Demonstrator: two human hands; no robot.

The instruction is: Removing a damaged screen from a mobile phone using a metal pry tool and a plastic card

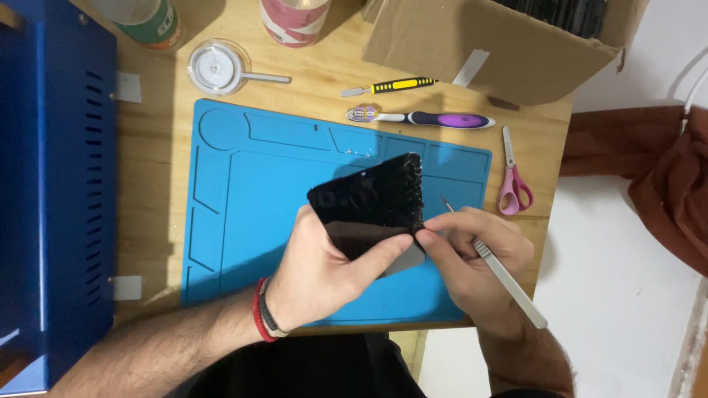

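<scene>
My left hand (324,269) grips a black glossy phone screen panel (372,199), held tilted above the blue work mat (251,191). The panel's right edge looks cracked and jagged. My right hand (476,254) pinches that broken edge with thumb and fingertips. It also holds a slim silver metal tool (509,284) whose pointed tip sticks up past the fingers. A red and dark band sits on my left wrist.
On the wooden table (158,147) behind the mat lie a purple toothbrush (428,118), a yellow-handled pry tool (391,86), pink scissors (512,180) and a round clear dish (216,68). A cardboard box (501,48) stands at back right, a blue metal case (51,177) at left.
</scene>
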